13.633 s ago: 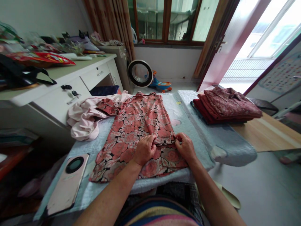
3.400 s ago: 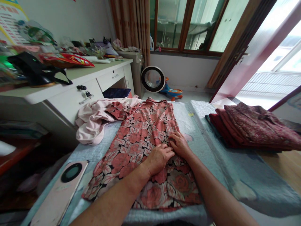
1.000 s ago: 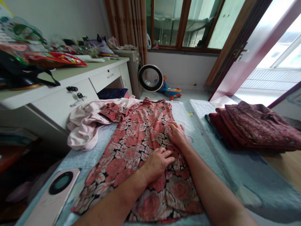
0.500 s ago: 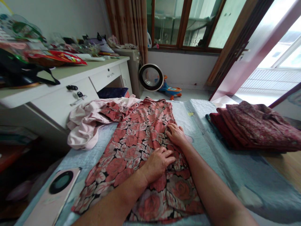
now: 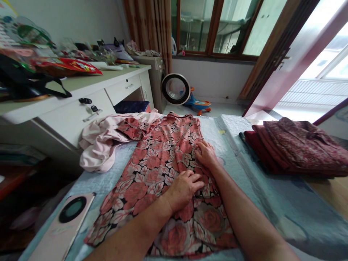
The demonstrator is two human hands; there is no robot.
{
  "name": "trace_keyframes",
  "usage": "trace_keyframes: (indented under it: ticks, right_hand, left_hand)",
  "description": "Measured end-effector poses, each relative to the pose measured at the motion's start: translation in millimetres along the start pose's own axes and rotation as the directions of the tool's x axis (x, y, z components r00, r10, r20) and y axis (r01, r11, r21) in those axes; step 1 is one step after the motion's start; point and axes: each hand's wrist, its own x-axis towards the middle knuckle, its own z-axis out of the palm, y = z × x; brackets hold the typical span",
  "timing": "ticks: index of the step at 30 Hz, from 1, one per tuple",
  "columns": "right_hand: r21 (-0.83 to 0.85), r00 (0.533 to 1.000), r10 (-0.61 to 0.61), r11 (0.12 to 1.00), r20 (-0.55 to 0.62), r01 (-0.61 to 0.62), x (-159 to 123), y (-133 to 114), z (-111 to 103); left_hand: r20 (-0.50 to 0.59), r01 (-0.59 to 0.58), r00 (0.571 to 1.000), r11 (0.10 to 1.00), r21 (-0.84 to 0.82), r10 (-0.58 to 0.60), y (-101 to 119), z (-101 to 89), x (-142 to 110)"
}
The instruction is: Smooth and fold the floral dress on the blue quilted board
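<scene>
A red floral dress (image 5: 160, 159) lies spread lengthwise on a pale blue quilted cover (image 5: 244, 159). My left hand (image 5: 183, 188) lies palm down on the dress near its right side, fingers flat and slightly spread. My right hand (image 5: 206, 154) presses flat on the dress's folded right edge, a little farther away, fingers stretched out. Neither hand holds anything.
A crumpled pink garment (image 5: 100, 141) lies at the dress's upper left. A stack of folded dark red clothes (image 5: 296, 145) sits at the right. A pink phone case (image 5: 62, 224) lies front left. A white desk (image 5: 81, 105) with clutter stands left; a fan (image 5: 175, 89) and toy are on the floor.
Both hands stay flat on the dress; the right hand has shifted slightly along the folded edge. Much earlier they pinched the fabric near the hem.
</scene>
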Motion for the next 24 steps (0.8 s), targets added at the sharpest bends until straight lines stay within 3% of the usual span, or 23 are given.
trace_keyframes:
  ticks: [3,15,24]
  right_hand:
    - [-0.025,1.000,0.019,0.999,-0.024,-0.020,-0.3,-1.5,-2.0]
    - [-0.111,0.996,0.026,0.994,0.088,-0.016,-0.5,-4.2,-5.7]
    - [-0.013,0.997,0.009,1.000,0.080,-0.008,-0.9,0.9,-2.0]
  left_hand:
    - [0.002,0.000,1.000,1.000,0.001,0.000,0.1,-0.6,0.0]
    - [0.010,-0.004,1.000,1.000,0.008,0.004,1.2,-3.9,0.7]
    - [0.002,-0.003,1.000,1.000,0.001,0.003,1.3,-3.4,0.4]
